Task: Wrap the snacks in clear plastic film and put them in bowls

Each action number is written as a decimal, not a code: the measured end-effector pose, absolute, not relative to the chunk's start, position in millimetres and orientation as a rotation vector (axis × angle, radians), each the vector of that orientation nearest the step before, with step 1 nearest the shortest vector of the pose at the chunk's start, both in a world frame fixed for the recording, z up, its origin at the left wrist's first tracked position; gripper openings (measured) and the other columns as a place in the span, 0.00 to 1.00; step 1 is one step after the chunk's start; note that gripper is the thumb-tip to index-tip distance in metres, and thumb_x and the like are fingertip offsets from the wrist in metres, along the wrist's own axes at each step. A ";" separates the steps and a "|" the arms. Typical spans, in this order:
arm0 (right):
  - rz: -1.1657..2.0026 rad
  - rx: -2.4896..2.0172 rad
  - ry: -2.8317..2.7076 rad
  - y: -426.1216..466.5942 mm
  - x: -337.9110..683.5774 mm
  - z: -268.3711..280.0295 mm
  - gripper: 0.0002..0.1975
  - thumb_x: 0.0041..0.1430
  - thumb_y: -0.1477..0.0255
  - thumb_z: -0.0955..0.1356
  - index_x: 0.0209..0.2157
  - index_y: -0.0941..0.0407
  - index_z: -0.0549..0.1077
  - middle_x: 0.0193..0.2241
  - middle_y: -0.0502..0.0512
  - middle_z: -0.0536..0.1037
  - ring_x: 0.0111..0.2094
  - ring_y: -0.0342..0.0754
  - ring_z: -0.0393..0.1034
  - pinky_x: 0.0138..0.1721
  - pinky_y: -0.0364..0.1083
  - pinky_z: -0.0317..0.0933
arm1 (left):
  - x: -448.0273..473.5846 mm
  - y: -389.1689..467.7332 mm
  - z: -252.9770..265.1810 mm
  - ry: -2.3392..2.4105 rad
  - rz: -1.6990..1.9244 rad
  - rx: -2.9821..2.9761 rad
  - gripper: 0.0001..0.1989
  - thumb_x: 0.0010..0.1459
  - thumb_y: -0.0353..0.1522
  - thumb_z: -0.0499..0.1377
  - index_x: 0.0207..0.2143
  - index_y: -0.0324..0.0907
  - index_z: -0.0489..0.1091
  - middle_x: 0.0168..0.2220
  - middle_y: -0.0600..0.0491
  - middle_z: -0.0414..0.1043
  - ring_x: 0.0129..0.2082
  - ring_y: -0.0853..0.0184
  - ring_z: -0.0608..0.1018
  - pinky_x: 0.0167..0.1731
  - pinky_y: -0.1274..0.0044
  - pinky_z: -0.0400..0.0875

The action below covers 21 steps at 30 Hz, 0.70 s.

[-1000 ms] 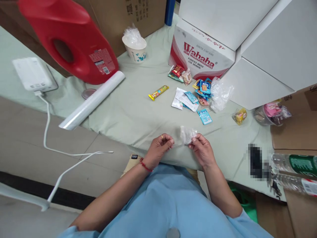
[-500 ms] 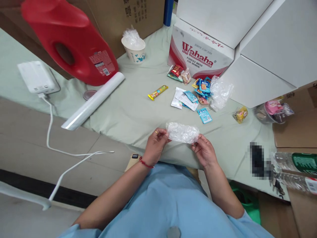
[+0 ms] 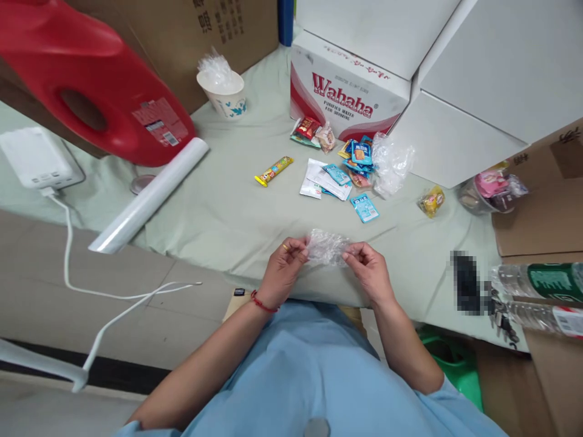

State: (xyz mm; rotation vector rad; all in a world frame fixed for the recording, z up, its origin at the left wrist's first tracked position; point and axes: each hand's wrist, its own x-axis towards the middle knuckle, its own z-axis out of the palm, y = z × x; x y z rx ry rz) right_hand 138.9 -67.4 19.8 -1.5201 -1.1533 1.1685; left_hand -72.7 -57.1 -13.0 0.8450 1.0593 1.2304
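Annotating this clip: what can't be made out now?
All head view:
Clear plastic: pinched ends, covered by left hand and right hand.
Red jug: top, cut off by frame edge.
Dark object: details, pixelated.
Nearest blue packet: fine print, too small.

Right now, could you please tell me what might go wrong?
The crinkled clear plastic, held between left hand and right hand, might tear if pulled hard. The white roll juts past the edge of the cloth-covered surface, so a bump could tip it off. The white cable hangs over that edge; a snag might drag the power bank.
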 end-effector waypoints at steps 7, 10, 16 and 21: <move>0.580 -1.508 -1.455 -84.5 110.2 18.6 0.07 0.67 0.66 0.68 0.36 0.53 0.75 0.31 0.51 0.73 0.30 0.45 0.66 0.32 0.44 0.61 | -81.2 -56.7 12.9 1.371 1.118 0.892 0.21 0.58 0.51 0.63 0.36 0.43 0.68 0.30 0.56 0.68 0.25 0.72 0.72 0.23 0.80 0.66; 0.491 -1.428 -1.739 -92.5 94.9 14.9 0.09 0.70 0.70 0.65 0.39 0.53 0.77 0.34 0.55 0.77 0.35 0.48 0.71 0.37 0.46 0.66 | -68.3 -62.3 22.8 1.152 0.904 0.790 0.25 0.58 0.55 0.60 0.38 0.42 0.70 0.38 0.51 0.74 0.29 0.67 0.77 0.24 0.78 0.70; 0.859 -1.230 -1.910 -97.0 85.1 16.3 0.11 0.70 0.69 0.66 0.46 0.53 0.79 0.42 0.58 0.82 0.43 0.50 0.76 0.45 0.48 0.70 | -58.3 -59.9 5.8 1.165 0.950 0.828 0.13 0.53 0.40 0.64 0.37 0.41 0.72 0.34 0.53 0.76 0.36 0.65 0.77 0.37 0.75 0.72; 1.005 -1.384 -1.486 -87.8 112.7 40.0 0.13 0.70 0.63 0.67 0.38 0.53 0.80 0.34 0.54 0.81 0.37 0.48 0.75 0.40 0.47 0.68 | -62.9 -61.5 -6.6 1.234 1.006 0.881 0.11 0.58 0.40 0.59 0.34 0.42 0.71 0.32 0.54 0.74 0.34 0.66 0.75 0.36 0.75 0.70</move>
